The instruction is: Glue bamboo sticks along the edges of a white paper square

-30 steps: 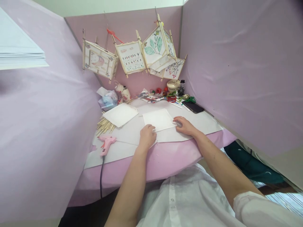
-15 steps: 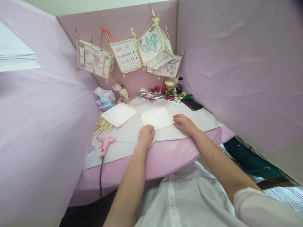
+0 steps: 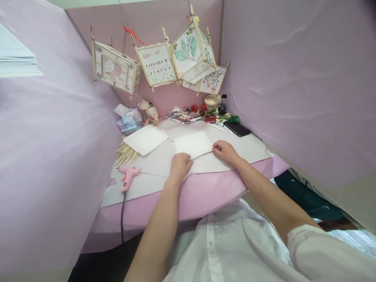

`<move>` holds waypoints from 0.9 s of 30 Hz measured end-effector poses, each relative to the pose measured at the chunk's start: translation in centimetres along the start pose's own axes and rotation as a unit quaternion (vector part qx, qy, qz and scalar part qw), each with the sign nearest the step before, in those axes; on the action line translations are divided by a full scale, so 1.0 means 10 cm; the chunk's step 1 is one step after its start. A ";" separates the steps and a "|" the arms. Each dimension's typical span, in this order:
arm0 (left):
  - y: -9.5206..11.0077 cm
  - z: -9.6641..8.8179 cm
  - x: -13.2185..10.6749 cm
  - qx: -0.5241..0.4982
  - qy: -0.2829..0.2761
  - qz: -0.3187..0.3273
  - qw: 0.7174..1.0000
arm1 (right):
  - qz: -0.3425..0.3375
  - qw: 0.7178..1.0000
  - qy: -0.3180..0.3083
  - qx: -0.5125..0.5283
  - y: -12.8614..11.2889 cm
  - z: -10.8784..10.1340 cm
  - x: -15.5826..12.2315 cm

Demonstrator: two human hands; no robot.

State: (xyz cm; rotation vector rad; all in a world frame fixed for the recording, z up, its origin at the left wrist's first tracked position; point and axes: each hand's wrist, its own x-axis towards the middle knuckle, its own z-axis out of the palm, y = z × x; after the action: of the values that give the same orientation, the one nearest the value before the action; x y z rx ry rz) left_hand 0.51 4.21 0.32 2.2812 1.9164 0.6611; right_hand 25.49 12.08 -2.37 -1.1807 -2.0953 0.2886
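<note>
two hands are on one white square sheet (image 3: 192,143), which lies on the larger white paper (image 3: 252,150) covering the pink table (image 3: 205,197), right in front of you and a little past the table's near edge. your left hand (image 3: 179,166) sits at the sheet's near left corner with its fingers curled in tight and the thumb meeting them at the paper, so it grips that corner. your right hand (image 3: 225,150) is at the near right corner with the fingertips bent down onto the edge; you cannot tell from here whether the thumb is tucked under the paper or the hand merely presses on it. the sheet's near edge runs straight between your two hands and looks slightly raised off the paper beneath. to the left, well apart from your hands, a second white square (image 3: 145,139) lies flat, its near corner overlapping a bundle of bamboo sticks (image 3: 125,155). nearer to you on that side a pink glue gun (image 3: 127,175) rests on the paper, its dark cord hanging over the table edge. at the far end of the table are a tissue pack (image 3: 129,119), red scissors (image 3: 210,118), a scatter of pens, a small lidded pot (image 3: 212,102) and a dark phone (image 3: 237,129). above them, paper lanterns (image 3: 158,64) with stick frames hang against the pink back wall.
</note>
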 end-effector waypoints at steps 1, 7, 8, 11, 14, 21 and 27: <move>0.00 0.00 0.00 0.000 0.001 -0.002 1.000 | 0.014 1.000 -0.001 0.002 0.01 0.02 0.02; 0.03 -0.02 0.05 0.003 0.016 -0.038 0.999 | 0.071 0.997 -0.006 0.005 0.05 0.08 0.08; 0.03 -0.02 0.06 0.005 0.020 -0.049 0.999 | 0.076 0.997 -0.008 0.006 0.06 0.08 0.08; 0.02 0.00 0.07 0.017 0.039 -0.094 0.995 | 0.089 0.996 -0.017 0.008 0.07 0.08 0.09; 0.01 0.01 0.07 0.031 0.046 -0.139 0.989 | 0.099 0.995 -0.022 0.009 0.08 0.08 0.11; 0.03 0.01 0.07 0.044 0.031 -0.164 0.985 | 0.124 0.992 -0.019 -0.004 0.03 0.09 0.11; 0.03 0.00 0.06 0.044 0.030 -0.186 0.981 | 0.138 0.990 -0.015 -0.018 0.00 0.10 0.14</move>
State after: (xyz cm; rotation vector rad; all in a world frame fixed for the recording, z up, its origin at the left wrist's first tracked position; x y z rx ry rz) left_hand 0.82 4.75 0.59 1.8819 2.3559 0.6105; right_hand 24.33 13.32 -2.48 -1.4992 -1.9673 0.4002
